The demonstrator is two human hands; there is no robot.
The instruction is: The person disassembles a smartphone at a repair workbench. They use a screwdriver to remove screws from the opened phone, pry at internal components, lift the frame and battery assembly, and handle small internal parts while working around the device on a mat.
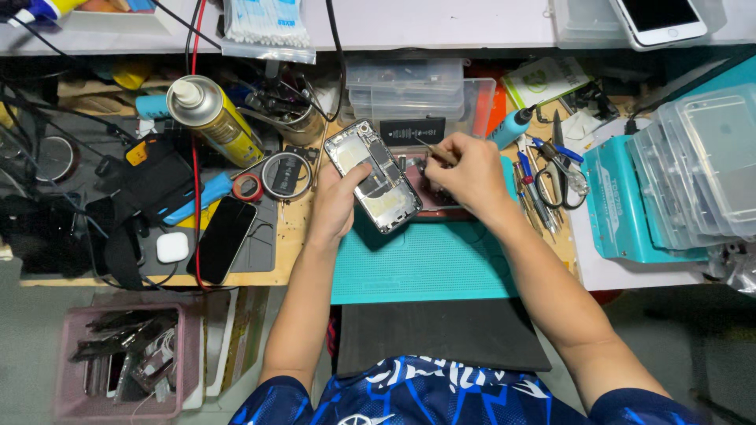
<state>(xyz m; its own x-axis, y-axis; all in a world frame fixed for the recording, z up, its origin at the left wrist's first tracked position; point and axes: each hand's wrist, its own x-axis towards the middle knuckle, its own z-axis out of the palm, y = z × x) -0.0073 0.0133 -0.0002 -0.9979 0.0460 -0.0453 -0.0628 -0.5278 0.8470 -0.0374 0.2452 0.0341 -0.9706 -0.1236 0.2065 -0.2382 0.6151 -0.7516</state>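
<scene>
Overhead, opened phone (375, 175) in left hand (337, 203), clutter crowding every edge.

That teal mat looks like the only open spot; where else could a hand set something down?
The teal mat is bare in front of the left hand and right hand, which hold the opened phone. The dark pad below it is bare too. Left, by the spray can, and right, by the scissors, it is crowded.

Opened phone (372, 175): above work mat (425, 264), between left hand (335, 206) and right hand (470, 175). Spray can (214, 118), tape roll (247, 187): left. Scissors (563, 169), stacked screens (701, 169): right. Lidded boxes (405, 88): behind. Basket (126, 358): below tabletop (287, 232), left.
</scene>
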